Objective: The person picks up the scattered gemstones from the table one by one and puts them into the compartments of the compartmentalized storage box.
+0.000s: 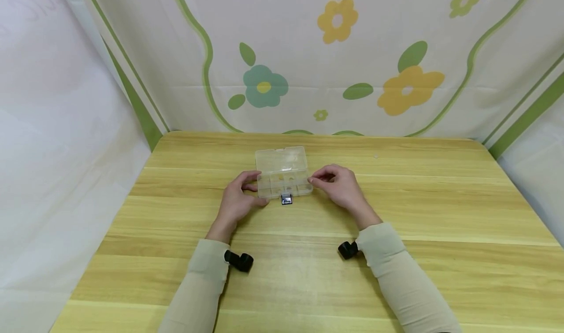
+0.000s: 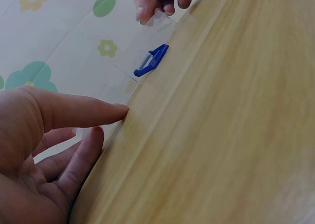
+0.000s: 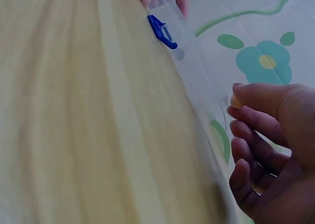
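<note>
A clear plastic compartment box (image 1: 286, 191) lies on the table with its lid (image 1: 282, 159) raised toward the back. A blue latch (image 2: 152, 60) sticks out from its front edge. Small pieces show inside some compartments. My left hand (image 1: 238, 200) holds the box's left end, thumb along the front corner and fingers at the side. At the right end, my right hand (image 1: 341, 186) pinches a small yellowish piece (image 3: 236, 102) between thumb and index finger, close beside the box wall. The other fingers of that hand are loosely curled.
The wooden table (image 1: 282, 274) runs back to a fabric wall (image 1: 299, 39) printed with flowers. A tiny pale speck (image 1: 375, 156) lies on the table toward the back right. Black wrist cameras (image 1: 240, 261) jut inward from both sleeves.
</note>
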A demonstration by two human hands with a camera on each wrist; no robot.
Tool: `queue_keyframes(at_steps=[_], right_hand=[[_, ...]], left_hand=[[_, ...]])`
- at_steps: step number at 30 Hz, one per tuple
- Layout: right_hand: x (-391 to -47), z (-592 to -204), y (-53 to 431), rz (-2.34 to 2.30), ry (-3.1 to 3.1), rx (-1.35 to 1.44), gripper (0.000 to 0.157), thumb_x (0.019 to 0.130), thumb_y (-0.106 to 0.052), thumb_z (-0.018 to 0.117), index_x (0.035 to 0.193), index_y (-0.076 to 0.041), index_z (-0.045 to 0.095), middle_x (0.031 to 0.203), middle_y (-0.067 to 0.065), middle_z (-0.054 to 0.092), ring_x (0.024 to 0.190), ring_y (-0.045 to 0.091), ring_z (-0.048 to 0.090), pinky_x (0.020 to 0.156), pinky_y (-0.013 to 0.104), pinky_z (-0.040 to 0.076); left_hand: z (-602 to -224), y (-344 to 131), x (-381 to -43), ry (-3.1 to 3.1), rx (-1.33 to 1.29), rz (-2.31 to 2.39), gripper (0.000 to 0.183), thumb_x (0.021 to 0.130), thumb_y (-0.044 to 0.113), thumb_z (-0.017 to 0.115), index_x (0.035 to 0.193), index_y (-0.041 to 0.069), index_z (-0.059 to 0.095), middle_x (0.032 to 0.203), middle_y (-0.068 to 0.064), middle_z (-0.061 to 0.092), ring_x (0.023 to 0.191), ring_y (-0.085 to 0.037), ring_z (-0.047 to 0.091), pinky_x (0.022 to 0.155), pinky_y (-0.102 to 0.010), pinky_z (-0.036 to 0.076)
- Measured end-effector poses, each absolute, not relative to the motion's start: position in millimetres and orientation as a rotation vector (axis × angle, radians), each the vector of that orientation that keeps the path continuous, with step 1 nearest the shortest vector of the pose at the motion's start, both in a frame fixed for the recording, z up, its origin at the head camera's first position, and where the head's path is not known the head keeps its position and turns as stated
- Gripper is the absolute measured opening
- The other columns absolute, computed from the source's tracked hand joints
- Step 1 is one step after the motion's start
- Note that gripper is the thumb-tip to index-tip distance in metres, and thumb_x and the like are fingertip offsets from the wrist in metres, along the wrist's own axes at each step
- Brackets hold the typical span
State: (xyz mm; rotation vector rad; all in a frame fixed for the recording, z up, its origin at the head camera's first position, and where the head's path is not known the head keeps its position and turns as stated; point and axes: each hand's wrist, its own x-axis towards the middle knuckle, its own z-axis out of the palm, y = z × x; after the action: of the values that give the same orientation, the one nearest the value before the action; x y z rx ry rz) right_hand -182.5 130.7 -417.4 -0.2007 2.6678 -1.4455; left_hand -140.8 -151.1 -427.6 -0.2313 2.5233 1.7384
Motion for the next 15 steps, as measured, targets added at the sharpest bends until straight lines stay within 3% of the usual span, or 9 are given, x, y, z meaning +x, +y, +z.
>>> queue_keyframes(at_steps=[8, 15], right_hand=[[-181.5, -419.0, 123.6, -1.492, 2.65, -0.229, 0.018, 0.096, -0.029, 0.083, 0.106, -0.014, 0.081, 0.109, 0.006, 0.073, 0.095, 0.023, 0.064, 0.08, 0.035, 0.053], [-179.3, -416.5, 113.7, -1.534, 2.635, -0.256, 0.016, 0.095, -0.029, 0.084, 0.105, -0.016, 0.082, 0.107, 0.004, 0.072, 0.094, 0.022, 0.064, 0.077, 0.033, 0.054]], left_hand=[[-426.8, -150.8, -141.0, 2.525, -0.235, 1.742, 0.078, 0.076, -0.005, 0.092, 0.145, 0.019, 0.066, 0.131, -0.012, 0.07, 0.116, -0.027, 0.063, 0.101, -0.041, 0.049], [-427.1, -150.9, -140.6, 2.515, -0.221, 1.756, 0.078, 0.075, -0.006, 0.092, 0.145, 0.018, 0.066, 0.142, -0.009, 0.069, 0.117, -0.028, 0.063, 0.103, -0.041, 0.049]])
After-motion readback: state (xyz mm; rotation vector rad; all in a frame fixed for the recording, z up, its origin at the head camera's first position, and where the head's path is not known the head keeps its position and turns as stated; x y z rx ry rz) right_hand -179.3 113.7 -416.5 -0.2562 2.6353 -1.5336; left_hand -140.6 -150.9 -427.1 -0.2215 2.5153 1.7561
